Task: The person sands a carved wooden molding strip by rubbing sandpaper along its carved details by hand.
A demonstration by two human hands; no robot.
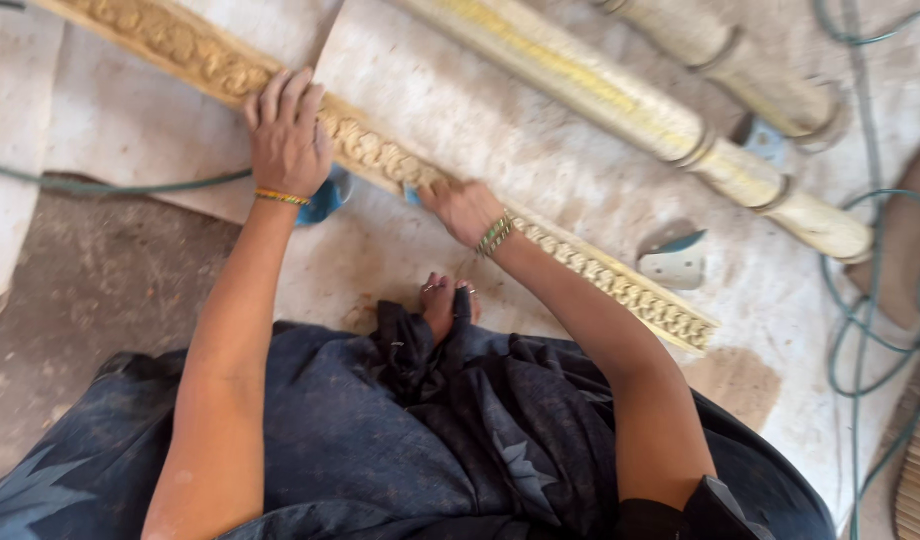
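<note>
Carved moulding [380, 155] under both hands: left hand [285, 135], right hand [465, 208].

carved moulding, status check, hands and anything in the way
Left hand flat on carved moulding. Right hand pressing it mid-length. Green cable beside it.

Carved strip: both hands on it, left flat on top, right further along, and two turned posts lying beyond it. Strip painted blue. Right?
Not blue. The head view shows the carved strip in pale golden wood tones. The rest holds: left hand flat on top, right hand further along, turned posts beyond.
</note>
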